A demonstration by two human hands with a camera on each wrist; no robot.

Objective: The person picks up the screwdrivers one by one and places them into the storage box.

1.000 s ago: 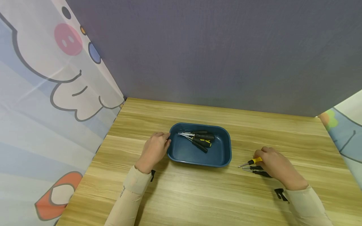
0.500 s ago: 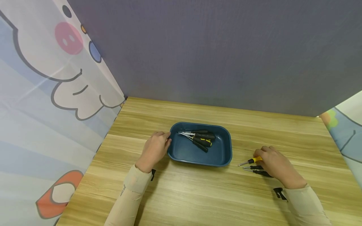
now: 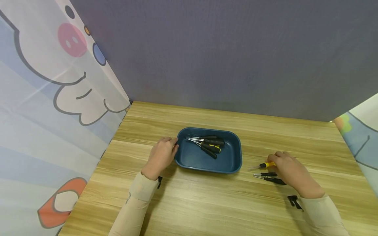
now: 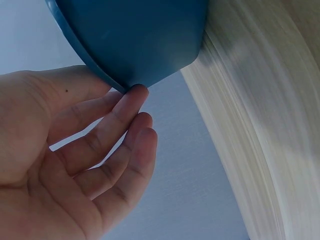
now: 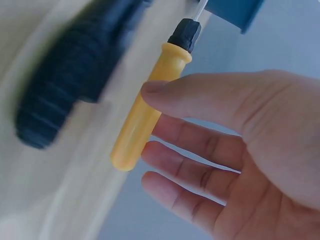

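A dark blue tray sits mid-table with several black and yellow screwdrivers lying in it. My left hand rests at its left end; in the left wrist view the relaxed fingers touch the tray's rim with one fingertip. Right of the tray, my right hand pinches the handle of a yellow screwdriver, whose tip points at the tray. In the right wrist view the thumb presses the yellow handle. Two black screwdrivers lie just in front of it.
The wooden table is closed in by a purple back wall, a cartoon-print curtain on the left and another at the far right. Bare wood lies in front of the tray and behind it.
My right hand has shifted slightly up and away with the yellow screwdriver, which now sits clear of the two black ones. The left hand and tray have stayed put.
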